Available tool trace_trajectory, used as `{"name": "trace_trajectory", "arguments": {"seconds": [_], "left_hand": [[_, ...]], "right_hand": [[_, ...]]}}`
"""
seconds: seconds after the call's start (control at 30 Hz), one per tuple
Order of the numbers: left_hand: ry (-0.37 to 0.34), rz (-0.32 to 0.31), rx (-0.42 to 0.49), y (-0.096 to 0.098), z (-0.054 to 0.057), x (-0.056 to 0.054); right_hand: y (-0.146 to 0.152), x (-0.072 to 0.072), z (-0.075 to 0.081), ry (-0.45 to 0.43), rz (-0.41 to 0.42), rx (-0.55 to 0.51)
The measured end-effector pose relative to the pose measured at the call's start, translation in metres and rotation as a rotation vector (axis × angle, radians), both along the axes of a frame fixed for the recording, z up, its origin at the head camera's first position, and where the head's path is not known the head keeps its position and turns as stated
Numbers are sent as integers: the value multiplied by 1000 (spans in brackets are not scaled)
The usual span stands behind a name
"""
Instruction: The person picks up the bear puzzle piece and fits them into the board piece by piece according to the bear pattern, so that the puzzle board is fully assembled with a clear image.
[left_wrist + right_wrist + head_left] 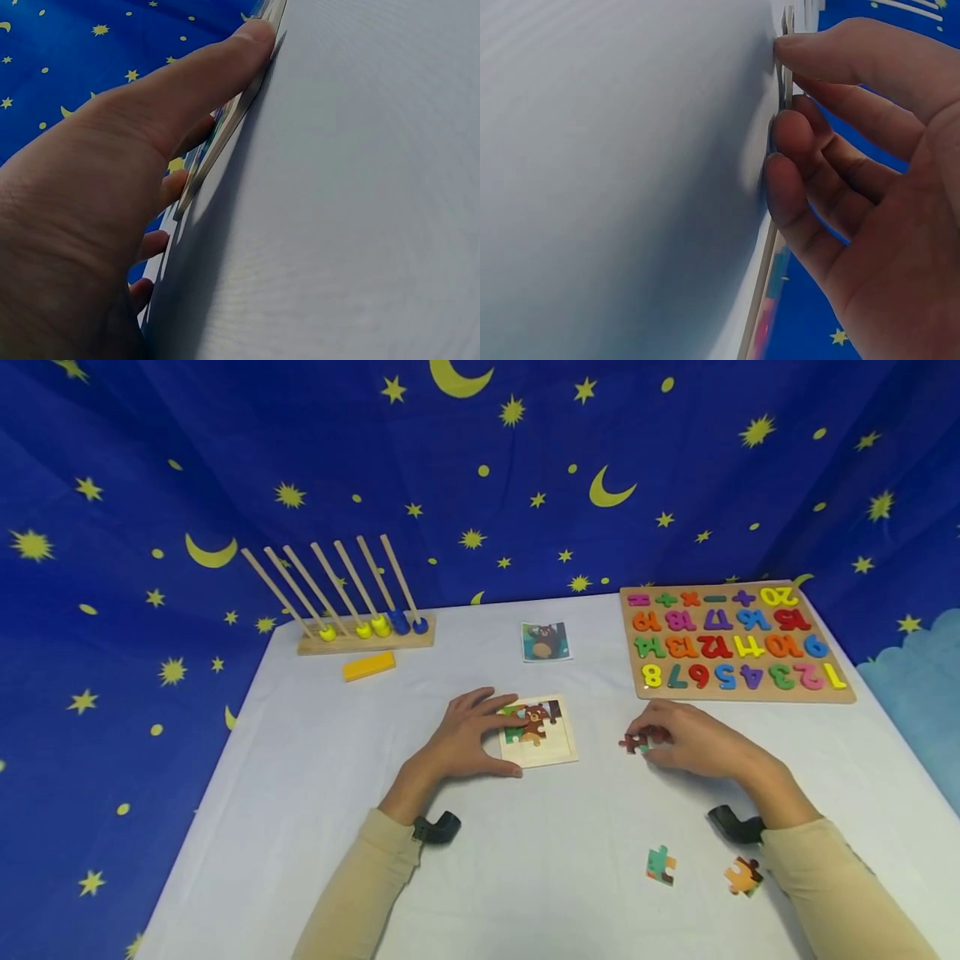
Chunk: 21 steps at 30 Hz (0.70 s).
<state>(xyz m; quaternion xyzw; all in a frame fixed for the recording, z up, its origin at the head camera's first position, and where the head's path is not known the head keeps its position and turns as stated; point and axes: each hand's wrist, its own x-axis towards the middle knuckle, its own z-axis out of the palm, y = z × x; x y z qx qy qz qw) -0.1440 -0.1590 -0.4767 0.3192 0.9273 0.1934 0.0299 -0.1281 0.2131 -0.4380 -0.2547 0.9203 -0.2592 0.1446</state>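
Note:
My left hand point(468, 735) spans the left side of a small wooden puzzle tray point(551, 756), thumb at the near edge and a finger at the far edge. Its index finger lies over the joined bear pieces point(534, 723) in the tray's upper part. In the left wrist view the thumb point(217, 75) rests along the tray's rim. To the right of the tray, my right hand point(693, 739) pinches a dark red and green puzzle piece point(636, 744) low over the table. The right wrist view shows the piece edge-on point(787, 67) between thumb and fingers.
Two loose pieces, one green point(660, 865) and one orange-brown point(743, 877), lie near my right forearm. A bear picture card point(547, 642) lies behind the tray. At the back stand a peg abacus point(366, 643) with a yellow block point(369, 666), and a number board point(738, 643).

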Motion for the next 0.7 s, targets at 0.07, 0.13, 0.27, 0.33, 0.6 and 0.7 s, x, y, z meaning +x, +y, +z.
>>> {"name": "trace_trajectory", "arguments": {"seconds": [0.07,0.13,0.27,0.33,0.6,0.7], "left_hand": [[-10,-1,-7,0,0,0],[-16,-2,-17,0,1,0],[-7,-9,-28,-1,1,1],[2,-11,-26,-2,0,1],[0,-4,5,-1,-1,1],[-2,-4,20,-1,-1,1]], "right_hand": [[-1,-1,0,5,6,-14],[-3,-3,0,4,14,-28],[-9,-6,-1,12,21,-52],[-12,-8,-1,24,21,-63],[-32,-16,0,59,43,-94],[-40,-18,1,55,45,-102]]}}
